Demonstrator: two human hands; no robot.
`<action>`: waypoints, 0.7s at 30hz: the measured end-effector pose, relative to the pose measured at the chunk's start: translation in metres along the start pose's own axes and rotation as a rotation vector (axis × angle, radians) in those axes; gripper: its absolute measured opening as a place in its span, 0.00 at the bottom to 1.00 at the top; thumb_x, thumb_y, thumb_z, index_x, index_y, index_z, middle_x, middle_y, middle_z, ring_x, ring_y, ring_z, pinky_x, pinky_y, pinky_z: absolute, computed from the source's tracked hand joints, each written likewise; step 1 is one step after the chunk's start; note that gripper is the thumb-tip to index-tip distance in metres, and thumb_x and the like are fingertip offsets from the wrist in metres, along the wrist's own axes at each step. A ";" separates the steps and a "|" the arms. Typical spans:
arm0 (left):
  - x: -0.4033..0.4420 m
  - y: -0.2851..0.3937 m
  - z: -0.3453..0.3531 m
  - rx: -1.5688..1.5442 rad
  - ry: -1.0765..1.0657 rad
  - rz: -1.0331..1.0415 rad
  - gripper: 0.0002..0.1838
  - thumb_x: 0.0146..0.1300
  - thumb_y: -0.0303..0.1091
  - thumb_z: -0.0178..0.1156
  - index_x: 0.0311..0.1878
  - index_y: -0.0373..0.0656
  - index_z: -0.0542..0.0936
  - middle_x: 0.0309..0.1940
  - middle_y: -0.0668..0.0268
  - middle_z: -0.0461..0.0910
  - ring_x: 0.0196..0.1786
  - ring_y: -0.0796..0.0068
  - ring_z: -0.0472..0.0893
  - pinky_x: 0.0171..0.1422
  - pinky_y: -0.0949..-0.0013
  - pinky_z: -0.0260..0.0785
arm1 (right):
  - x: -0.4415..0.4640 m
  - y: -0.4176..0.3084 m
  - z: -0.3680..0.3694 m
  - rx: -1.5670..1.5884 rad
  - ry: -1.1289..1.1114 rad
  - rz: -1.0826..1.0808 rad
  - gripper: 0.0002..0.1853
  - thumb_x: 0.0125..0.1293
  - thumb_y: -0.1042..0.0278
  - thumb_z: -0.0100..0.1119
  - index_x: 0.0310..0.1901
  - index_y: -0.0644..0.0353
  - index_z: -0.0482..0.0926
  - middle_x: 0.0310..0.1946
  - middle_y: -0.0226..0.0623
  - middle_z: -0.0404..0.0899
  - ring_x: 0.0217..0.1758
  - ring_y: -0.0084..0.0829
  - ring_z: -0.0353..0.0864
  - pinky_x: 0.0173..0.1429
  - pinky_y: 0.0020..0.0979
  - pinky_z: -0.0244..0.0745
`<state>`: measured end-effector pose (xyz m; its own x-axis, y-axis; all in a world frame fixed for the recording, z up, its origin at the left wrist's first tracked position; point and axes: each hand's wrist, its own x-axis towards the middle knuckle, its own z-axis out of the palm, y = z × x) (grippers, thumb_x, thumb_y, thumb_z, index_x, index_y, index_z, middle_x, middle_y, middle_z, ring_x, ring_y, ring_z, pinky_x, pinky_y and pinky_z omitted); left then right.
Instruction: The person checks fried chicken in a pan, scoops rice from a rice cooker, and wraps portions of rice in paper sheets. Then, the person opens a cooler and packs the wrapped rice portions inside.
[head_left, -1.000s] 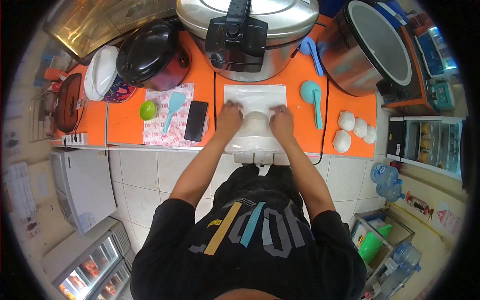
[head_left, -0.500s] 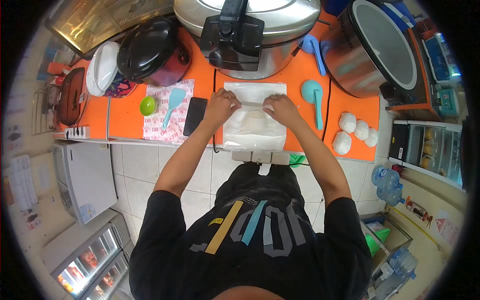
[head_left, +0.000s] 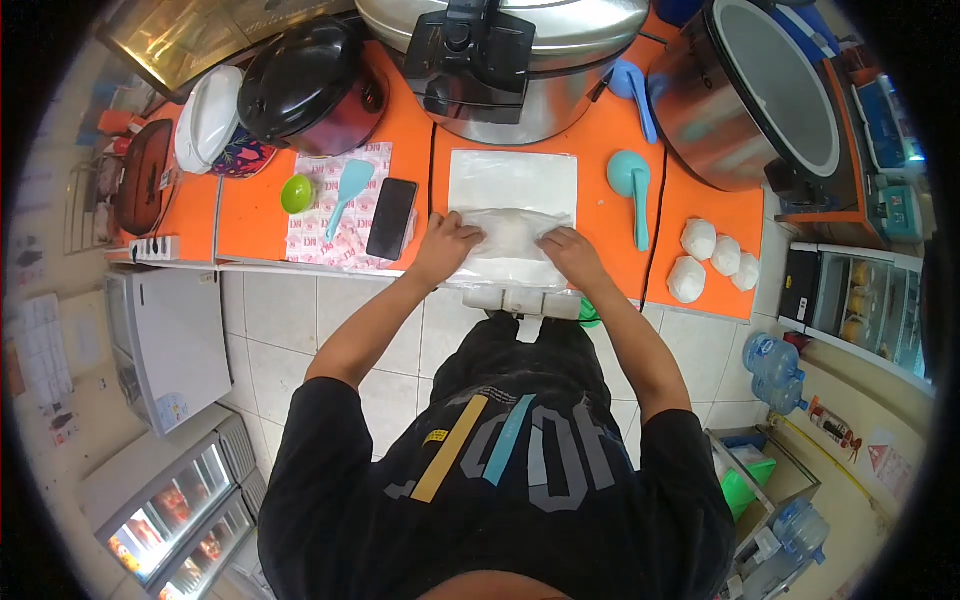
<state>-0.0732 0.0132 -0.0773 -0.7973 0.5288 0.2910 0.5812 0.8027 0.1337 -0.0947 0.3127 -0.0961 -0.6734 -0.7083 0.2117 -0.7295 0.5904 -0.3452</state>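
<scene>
Whitish sheet (head_left: 512,237), between left hand (head_left: 450,243), right hand (head_left: 571,252) (at its edges)

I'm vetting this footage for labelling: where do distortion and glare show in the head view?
Head view: strong wide-angle bending, with black corners and the right-hand display fridge slanting near the edge; head view: bright reflections on the steel lid and black cooker lid; head view: the white sheet shows little surface detail.
</scene>
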 end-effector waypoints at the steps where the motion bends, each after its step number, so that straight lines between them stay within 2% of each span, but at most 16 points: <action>1: 0.001 0.004 -0.002 0.038 -0.073 0.014 0.10 0.57 0.37 0.62 0.42 0.52 0.86 0.43 0.80 0.84 0.46 0.73 0.72 0.50 0.64 0.61 | 0.002 -0.003 -0.002 0.001 0.000 -0.003 0.11 0.60 0.70 0.59 0.45 0.59 0.83 0.42 0.32 0.81 0.50 0.34 0.78 0.58 0.33 0.73; 5: 0.003 0.023 -0.013 0.052 -0.244 0.030 0.16 0.62 0.38 0.58 0.51 0.44 0.82 0.48 0.70 0.79 0.51 0.69 0.71 0.53 0.59 0.61 | 0.002 -0.022 -0.023 0.067 0.001 0.040 0.14 0.62 0.67 0.59 0.48 0.62 0.81 0.45 0.36 0.80 0.52 0.36 0.77 0.60 0.34 0.72; 8: 0.002 0.027 -0.014 0.024 -0.244 -0.024 0.19 0.61 0.38 0.58 0.54 0.41 0.80 0.46 0.67 0.77 0.53 0.67 0.71 0.54 0.58 0.61 | 0.000 -0.020 -0.017 0.067 -0.019 0.045 0.16 0.62 0.67 0.58 0.50 0.65 0.80 0.46 0.38 0.80 0.53 0.38 0.76 0.61 0.36 0.71; 12: -0.007 0.019 0.003 0.154 -0.258 0.000 0.18 0.61 0.39 0.60 0.53 0.44 0.82 0.46 0.69 0.79 0.54 0.67 0.71 0.55 0.58 0.61 | -0.002 -0.016 -0.002 -0.034 -0.056 0.030 0.15 0.64 0.68 0.56 0.49 0.66 0.79 0.46 0.40 0.80 0.53 0.40 0.76 0.61 0.38 0.71; 16: 0.001 0.016 -0.003 -0.060 -0.293 -0.156 0.12 0.62 0.37 0.61 0.48 0.50 0.85 0.45 0.72 0.82 0.54 0.67 0.73 0.56 0.57 0.62 | 0.005 -0.017 -0.013 0.022 -0.081 0.130 0.10 0.64 0.69 0.55 0.44 0.64 0.79 0.42 0.42 0.80 0.51 0.41 0.77 0.60 0.39 0.71; 19: 0.007 0.008 0.000 -0.181 -0.346 -0.254 0.09 0.62 0.38 0.62 0.44 0.52 0.86 0.43 0.72 0.84 0.53 0.67 0.74 0.56 0.55 0.62 | 0.016 -0.003 -0.006 0.181 -0.084 0.165 0.08 0.66 0.69 0.54 0.40 0.63 0.79 0.38 0.46 0.81 0.48 0.43 0.79 0.57 0.41 0.73; 21: 0.018 0.000 0.004 -0.227 -0.364 -0.305 0.08 0.62 0.38 0.62 0.42 0.53 0.87 0.42 0.71 0.84 0.53 0.67 0.74 0.56 0.54 0.63 | 0.017 0.011 0.012 0.371 0.049 0.188 0.07 0.65 0.71 0.60 0.42 0.62 0.76 0.36 0.47 0.82 0.44 0.43 0.82 0.50 0.43 0.76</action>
<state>-0.0885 0.0235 -0.0765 -0.9173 0.3742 -0.1361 0.3021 0.8767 0.3743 -0.1129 0.3024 -0.1074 -0.8023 -0.5769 0.1534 -0.5067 0.5223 -0.6859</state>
